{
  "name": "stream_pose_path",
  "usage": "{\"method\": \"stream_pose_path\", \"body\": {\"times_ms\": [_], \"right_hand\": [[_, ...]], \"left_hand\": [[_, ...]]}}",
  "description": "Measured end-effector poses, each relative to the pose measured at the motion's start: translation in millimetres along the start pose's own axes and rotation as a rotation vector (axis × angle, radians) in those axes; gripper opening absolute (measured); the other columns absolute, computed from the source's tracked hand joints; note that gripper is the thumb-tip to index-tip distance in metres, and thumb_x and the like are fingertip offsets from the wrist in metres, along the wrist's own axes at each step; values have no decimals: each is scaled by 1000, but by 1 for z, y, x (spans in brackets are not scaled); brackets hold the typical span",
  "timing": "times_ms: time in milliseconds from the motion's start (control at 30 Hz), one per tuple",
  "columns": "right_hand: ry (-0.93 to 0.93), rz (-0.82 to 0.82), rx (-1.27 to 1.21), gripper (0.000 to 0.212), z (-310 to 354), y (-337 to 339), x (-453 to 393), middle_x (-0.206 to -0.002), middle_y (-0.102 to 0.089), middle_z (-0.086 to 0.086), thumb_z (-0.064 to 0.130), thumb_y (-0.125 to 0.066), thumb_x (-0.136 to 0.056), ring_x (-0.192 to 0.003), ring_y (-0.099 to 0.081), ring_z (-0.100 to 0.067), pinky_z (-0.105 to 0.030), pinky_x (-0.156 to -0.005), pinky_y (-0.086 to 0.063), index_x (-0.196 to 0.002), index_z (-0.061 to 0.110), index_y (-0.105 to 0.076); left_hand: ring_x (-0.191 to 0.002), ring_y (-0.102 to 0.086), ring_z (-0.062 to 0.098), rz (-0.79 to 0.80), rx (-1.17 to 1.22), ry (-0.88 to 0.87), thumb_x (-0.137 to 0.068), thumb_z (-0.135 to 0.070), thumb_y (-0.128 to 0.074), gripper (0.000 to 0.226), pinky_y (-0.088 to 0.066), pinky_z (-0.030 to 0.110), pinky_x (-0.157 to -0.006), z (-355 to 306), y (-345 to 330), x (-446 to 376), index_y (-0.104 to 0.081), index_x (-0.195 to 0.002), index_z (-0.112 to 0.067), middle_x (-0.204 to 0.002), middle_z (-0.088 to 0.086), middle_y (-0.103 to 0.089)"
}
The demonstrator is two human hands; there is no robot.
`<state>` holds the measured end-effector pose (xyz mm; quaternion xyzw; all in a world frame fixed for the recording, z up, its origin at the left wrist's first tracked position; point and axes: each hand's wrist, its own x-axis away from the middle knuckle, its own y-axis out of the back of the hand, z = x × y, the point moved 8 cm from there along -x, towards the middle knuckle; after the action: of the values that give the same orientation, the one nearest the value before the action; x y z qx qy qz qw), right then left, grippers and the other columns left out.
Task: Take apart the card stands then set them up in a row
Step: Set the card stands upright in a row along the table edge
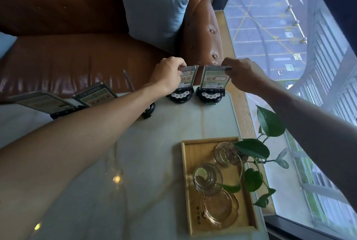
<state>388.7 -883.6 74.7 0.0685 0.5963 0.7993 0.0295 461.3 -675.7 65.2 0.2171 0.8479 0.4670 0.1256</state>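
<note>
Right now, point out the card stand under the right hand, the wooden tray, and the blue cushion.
Card stand under the right hand (210, 97): head view, its round black base.
Wooden tray (185, 181): head view, left rim.
Blue cushion (152, 8): head view, its middle.

Pale marble table (158, 143) with five card stands (180, 95) and wooden tray (188, 172).

Five card stands (211, 85) line the table's (154, 153) far edge (sofa (77, 46) behind), tray (188, 172) nearer right.

Two bare, sleeveless forearms (81, 133)
</note>
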Motion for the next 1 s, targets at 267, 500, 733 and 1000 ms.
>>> {"method": "stream_pose_path", "body": {"times_ms": [267, 500, 733, 1000], "right_hand": [[47, -33, -37, 29, -1, -4, -8, -101, -70, -20, 6, -51, -94, -81, -62, -42, -44, -67, -52, -117, 20, -63], [-26, 7, -37, 23, -16, -9, -16, -99, -66, -23, 8, -49, -96, -75, -53, -35, -39, -64, -46, -112, 17, -64], [-19, 0, -41, 26, -13, -9, -14, -101, -67, -24, 4, -47, -96, -81, -58, -39, -41, -67, -50, -112, 12, -66], [-57, 58, 5, 32, -12, -15, -11, -113, -59, -14, 12, -47, -97, -96, -60, -39, -42, -71, -52, -126, 19, -57]], "left_hand": [[-92, -68, 26, 26, -8, -24, -88, -7, -60, 25, -56, 36, -79, -3, -3, -10, -75, -102, -22, -100, 4, -76], [-92, -69, 25, 24, 35, -17, -88, -6, -61, 25, -55, 37, -81, -2, -5, -12, -75, -100, -24, -98, 1, -77], [-92, -69, 23, 47, 53, -21, -88, -7, -61, 24, -55, 35, -82, -1, -5, -12, -76, -101, -22, -97, 1, -77], [-109, -65, 23, 78, 50, -2, -91, -15, -65, 31, -49, 29, -92, -1, 2, -10, -70, -121, -19, -118, 5, -72]]}}
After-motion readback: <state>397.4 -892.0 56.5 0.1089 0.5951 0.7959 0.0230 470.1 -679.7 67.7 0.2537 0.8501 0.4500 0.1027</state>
